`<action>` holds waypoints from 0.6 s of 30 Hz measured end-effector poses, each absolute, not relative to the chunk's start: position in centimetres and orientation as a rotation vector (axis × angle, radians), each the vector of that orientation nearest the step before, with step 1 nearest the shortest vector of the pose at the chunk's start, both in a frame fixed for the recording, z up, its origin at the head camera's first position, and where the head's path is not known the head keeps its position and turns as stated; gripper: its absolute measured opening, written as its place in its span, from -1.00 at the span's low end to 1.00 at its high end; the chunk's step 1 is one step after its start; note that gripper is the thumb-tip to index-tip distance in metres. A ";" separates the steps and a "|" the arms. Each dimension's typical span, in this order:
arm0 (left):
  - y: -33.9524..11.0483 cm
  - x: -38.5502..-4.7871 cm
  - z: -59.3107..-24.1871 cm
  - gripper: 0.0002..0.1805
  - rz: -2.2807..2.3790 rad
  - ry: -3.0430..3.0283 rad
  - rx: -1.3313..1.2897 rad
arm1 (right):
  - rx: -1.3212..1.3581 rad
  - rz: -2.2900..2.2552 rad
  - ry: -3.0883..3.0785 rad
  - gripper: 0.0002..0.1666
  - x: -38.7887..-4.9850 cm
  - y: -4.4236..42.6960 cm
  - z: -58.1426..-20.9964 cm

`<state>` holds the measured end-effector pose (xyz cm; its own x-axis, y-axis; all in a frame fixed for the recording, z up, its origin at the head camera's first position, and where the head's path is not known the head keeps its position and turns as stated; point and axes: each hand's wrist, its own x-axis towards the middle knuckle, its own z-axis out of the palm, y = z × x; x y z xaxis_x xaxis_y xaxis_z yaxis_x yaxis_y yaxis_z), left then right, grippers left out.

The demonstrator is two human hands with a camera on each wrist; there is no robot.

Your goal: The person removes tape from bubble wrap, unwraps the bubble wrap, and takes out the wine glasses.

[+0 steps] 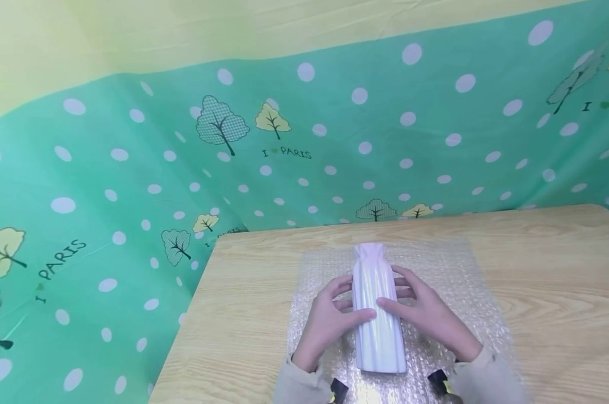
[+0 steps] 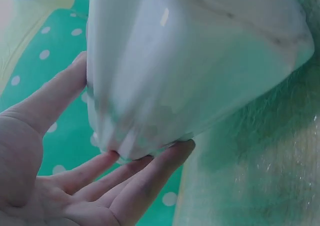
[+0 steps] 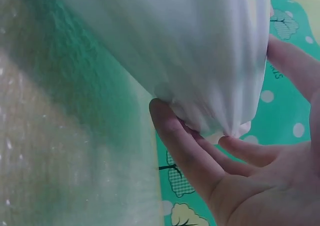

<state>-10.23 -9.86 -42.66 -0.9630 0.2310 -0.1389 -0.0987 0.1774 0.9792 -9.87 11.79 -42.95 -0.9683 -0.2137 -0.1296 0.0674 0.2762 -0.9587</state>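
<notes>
A glossy white vase (image 1: 377, 331) with ribbed sides and a pinched neck lies lengthwise between the two hands, its neck pointing away and its base toward the person. The left hand (image 1: 330, 320) grips it from the left, thumb on the upper face and fingers (image 2: 142, 186) reaching around the side. From the right, the right hand (image 1: 428, 311) holds it the same way, its fingers (image 3: 185, 151) bent against the far side. Beneath the vase is a sheet of bubble wrap (image 1: 456, 280). Whether the base touches the sheet is unclear.
The bubble wrap is spread over a light wood-grain table (image 1: 244, 314). Behind and to the left hangs a green curtain (image 1: 148, 196) with white dots and printed trees. Black straps or camera parts (image 1: 338, 390) show by both cuffs.
</notes>
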 end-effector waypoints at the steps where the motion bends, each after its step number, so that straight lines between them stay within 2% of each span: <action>1: -9.9 -10.2 -42.6 -0.12 1.864 2.202 0.127 | -0.131 -1.758 2.314 0.08 -9.8 11.8 -42.8; 18: -9.7 -10.1 -42.1 -0.14 1.967 2.212 0.216 | -0.156 -1.843 2.402 0.06 -9.4 11.7 -41.5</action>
<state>-10.10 -9.71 -42.13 -0.9744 0.2222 -0.0333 -0.0071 0.1175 0.9930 -9.41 11.73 -41.48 -0.9887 -0.1477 -0.0244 -0.0146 0.2576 -0.9661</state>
